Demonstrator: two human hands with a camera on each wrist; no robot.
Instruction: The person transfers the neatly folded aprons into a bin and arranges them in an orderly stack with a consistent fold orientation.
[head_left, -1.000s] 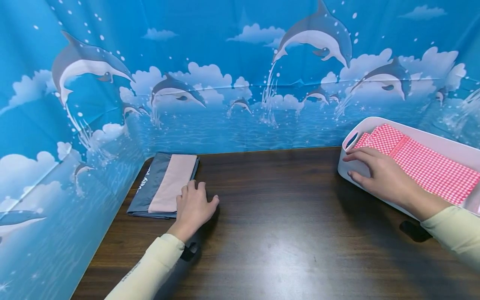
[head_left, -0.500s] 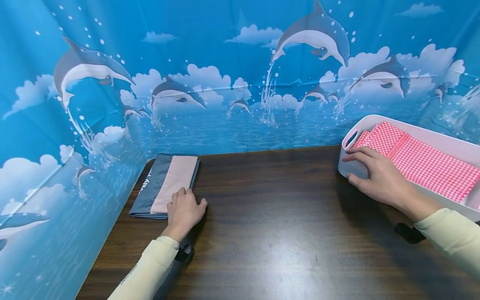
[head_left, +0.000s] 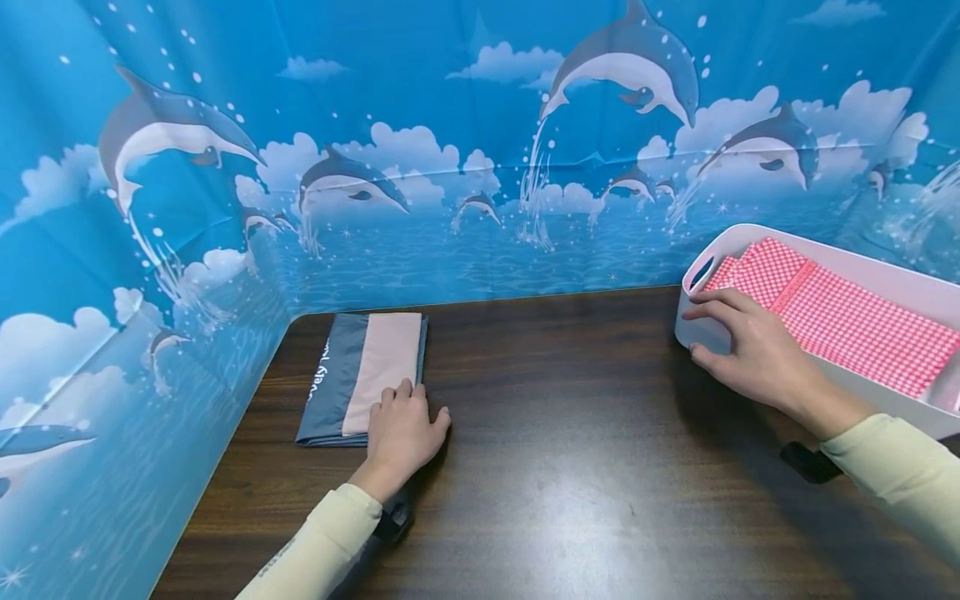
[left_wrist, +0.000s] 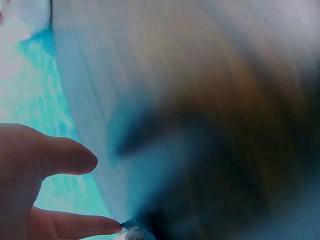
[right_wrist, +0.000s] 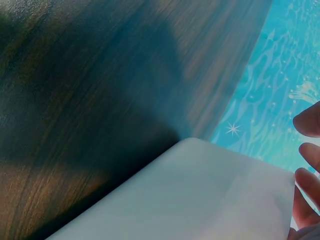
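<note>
A folded dark grey-blue cloth with a pink band [head_left: 384, 358] and white lettering lies at the left of the table. My left hand [head_left: 405, 429] rests its fingertips on the near right part of that cloth, thumb spread out to the side. In the left wrist view a finger [left_wrist: 80, 225] reaches a bit of the dark cloth. On the right, a white bin [head_left: 701, 321] holds a folded red-and-white checked cloth [head_left: 862, 325]. My right hand [head_left: 757, 358] is at the bin's near left end, fingers loosely bent at the rim.
The dark wooden table [head_left: 555, 442] stretches between the cloth and the bin. A blue curtain [head_left: 450, 258] printed with dolphins hangs along its back and left edges. Dark wrist devices [head_left: 810, 462] sit under both wrists.
My left hand first shifted slightly left and nearer, then moved right, and the grey-blue cloth slid right with it, away from the left edge. The right hand stays at the bin.
</note>
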